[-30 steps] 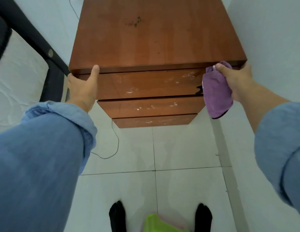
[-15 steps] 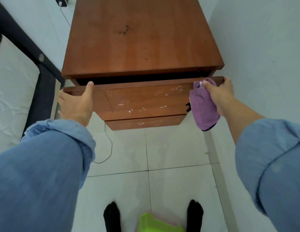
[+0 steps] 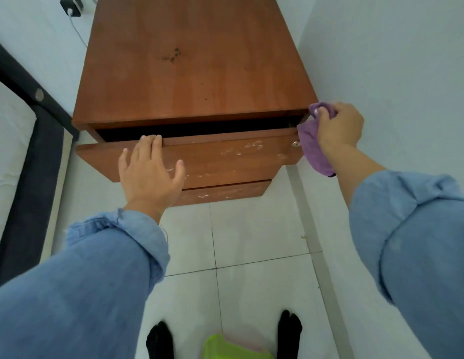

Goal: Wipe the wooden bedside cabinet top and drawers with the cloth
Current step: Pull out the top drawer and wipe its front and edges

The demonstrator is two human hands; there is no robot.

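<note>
Head view: nearest, at 9 o'clock, the left hand [image 3: 148, 172] lies spread flat on the top drawer [image 3: 212, 156], fingertips over its upper edge. At 2 o'clock the right hand [image 3: 337, 128] is clenched around the purple cloth [image 3: 311, 146] beside the drawer's corner. Beyond, the cabinet top [image 3: 194, 60].

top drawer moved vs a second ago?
Yes. The top drawer has slid out toward the person; a dark gap now shows under the fixed cabinet top.

Head camera, looking steeply down, close over cabinet [image 3: 194, 60].
</note>
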